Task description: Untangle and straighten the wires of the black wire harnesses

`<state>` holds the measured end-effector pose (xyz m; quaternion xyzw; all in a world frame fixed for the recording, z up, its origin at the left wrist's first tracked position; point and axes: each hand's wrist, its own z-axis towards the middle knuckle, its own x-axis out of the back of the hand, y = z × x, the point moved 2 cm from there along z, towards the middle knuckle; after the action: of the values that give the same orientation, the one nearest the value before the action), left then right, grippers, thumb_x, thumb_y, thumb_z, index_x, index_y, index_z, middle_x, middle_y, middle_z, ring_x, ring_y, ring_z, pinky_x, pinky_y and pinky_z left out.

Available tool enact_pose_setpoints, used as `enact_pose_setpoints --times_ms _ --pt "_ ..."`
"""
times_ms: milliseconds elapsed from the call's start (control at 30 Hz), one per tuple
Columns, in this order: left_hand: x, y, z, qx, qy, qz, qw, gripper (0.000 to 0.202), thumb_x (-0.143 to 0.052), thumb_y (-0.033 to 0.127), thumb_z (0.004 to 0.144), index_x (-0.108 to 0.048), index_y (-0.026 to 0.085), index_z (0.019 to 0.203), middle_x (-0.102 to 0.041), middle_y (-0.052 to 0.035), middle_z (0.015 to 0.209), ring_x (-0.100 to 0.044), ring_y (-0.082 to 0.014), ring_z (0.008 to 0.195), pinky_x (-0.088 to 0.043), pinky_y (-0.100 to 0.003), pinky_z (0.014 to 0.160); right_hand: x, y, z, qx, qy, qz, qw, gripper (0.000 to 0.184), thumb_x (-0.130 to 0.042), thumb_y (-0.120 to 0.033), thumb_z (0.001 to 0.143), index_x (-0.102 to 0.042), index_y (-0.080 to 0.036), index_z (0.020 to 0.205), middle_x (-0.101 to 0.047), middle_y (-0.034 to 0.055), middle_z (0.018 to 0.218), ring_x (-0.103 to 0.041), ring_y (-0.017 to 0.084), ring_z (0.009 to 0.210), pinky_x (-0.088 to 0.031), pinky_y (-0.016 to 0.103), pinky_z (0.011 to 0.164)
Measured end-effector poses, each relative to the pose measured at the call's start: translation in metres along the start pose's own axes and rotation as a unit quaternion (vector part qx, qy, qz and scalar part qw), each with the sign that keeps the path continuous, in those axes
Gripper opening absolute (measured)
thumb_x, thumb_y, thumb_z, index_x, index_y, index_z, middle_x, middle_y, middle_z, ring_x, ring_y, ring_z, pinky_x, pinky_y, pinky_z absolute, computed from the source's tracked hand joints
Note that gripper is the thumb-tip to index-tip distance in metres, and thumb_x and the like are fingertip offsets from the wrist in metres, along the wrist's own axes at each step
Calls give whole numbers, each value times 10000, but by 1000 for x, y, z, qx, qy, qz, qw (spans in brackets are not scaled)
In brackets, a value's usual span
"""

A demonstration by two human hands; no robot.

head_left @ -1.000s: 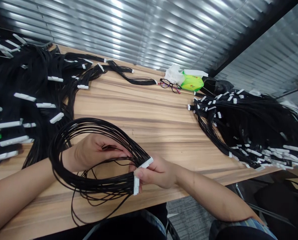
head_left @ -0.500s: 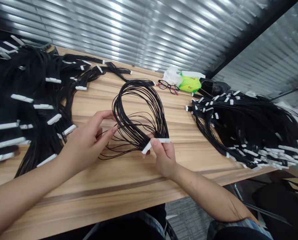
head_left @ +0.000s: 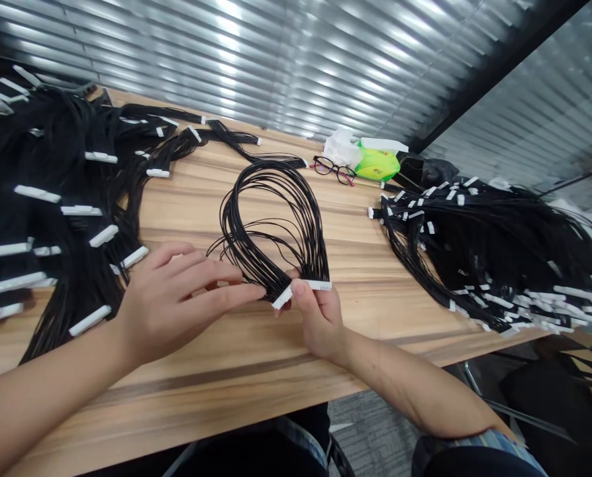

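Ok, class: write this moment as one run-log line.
right hand: pinches two white connectors | left hand: at black wire loop, grip unclear | far side: eyeglasses on table

Office-like workroom, metallic slatted blinds (head_left: 256,59), grey carpet (head_left: 363,424), cable-heaped wooden table (head_left: 355,258)

No legible text, small marking (head_left: 377,171) on green packet (head_left: 383,159), too blurred to read

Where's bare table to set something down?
Tabletop shows bare between the held wire harness and the right harness pile, and between the left hand and the front edge. Crowded: that pile, the left harness pile, and around the eyeglasses.
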<state>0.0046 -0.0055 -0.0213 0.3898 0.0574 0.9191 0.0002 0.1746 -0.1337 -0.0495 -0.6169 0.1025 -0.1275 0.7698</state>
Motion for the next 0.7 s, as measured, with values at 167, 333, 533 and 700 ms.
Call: enact_pose_setpoints --times_ms 167,333,533,700 --pt "-3 -3 1 -2 -2 -8 1000 357 -509 132 1023 -702 409 1139 -750 109 958 -617 -102 710 -417 -319 804 -2 1 0 -15 7 -17 1000 531 -462 -624 1024 -641 -213 738 -666 26 686 -614 159 632 -545 320 669" --pt "-5 -2 5 0 -42 -96 994 233 -512 184 1041 -680 317 1134 -749 61 977 -654 -115 786 -438 -290 756 -2 3 -2 -8 -11 -31 999 502 -462 -598 1034 -638 -216 760 -665 24 707 -619 157 656 -524 307 663" --pt "-11 5 6 114 -124 -226 960 178 -474 338 1076 -616 247 1018 -667 25 885 -603 -108 698 -421 -245 615 0 1 -1 9 -54 -99 994 485 -403 -561 1058 -625 -221 793 -657 24 722 -617 155 669 -503 298 668" --pt "-6 9 8 113 -138 -199 964 222 -425 316 1085 -582 233 953 -624 37 833 -555 -109 648 -385 -257 588 1 -4 2 20 -65 -133 989 492 -409 -524 1059 -644 -215 757 -650 27 706 -604 154 656 -489 291 655"
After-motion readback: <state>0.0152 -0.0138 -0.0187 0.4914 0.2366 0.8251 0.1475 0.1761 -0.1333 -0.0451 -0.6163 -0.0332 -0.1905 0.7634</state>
